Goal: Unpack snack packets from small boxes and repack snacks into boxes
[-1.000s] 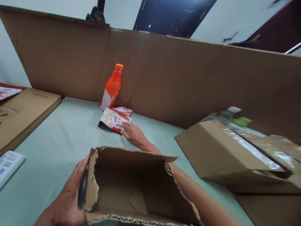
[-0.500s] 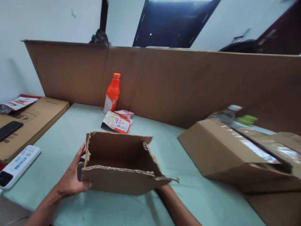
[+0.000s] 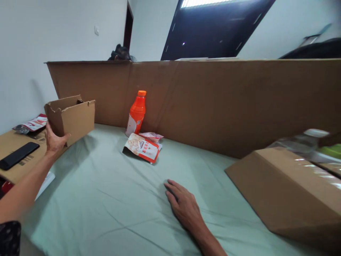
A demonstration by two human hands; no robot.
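Observation:
At the left, my left hand (image 3: 55, 139) grips the near end of a small open-topped cardboard box (image 3: 79, 122) with torn upper edges. The box is held up at the far left of the table, beside the flat carton (image 3: 10, 137); whether its base touches anything is unclear. My right hand (image 3: 183, 203) rests palm down on the pale green tablecloth (image 3: 128, 199), fingers stretched out and holding nothing. Beyond that hand lie a red and white snack packet (image 3: 142, 146) and a pink wrapper (image 3: 151, 136). Behind them stands an orange bottle (image 3: 137, 113).
A tall cardboard partition (image 3: 207, 103) spans the back. To the right sits a larger carton (image 3: 287, 188), with a clear plastic container (image 3: 301, 143) behind it. A black phone (image 3: 19, 155) lies on the flat carton. The top of a person's head (image 3: 121, 53) shows over the partition.
My left hand has carried the small box from the front middle to the far left and raised it. My right hand has let go of the box and lies on the cloth. The view has shifted left.

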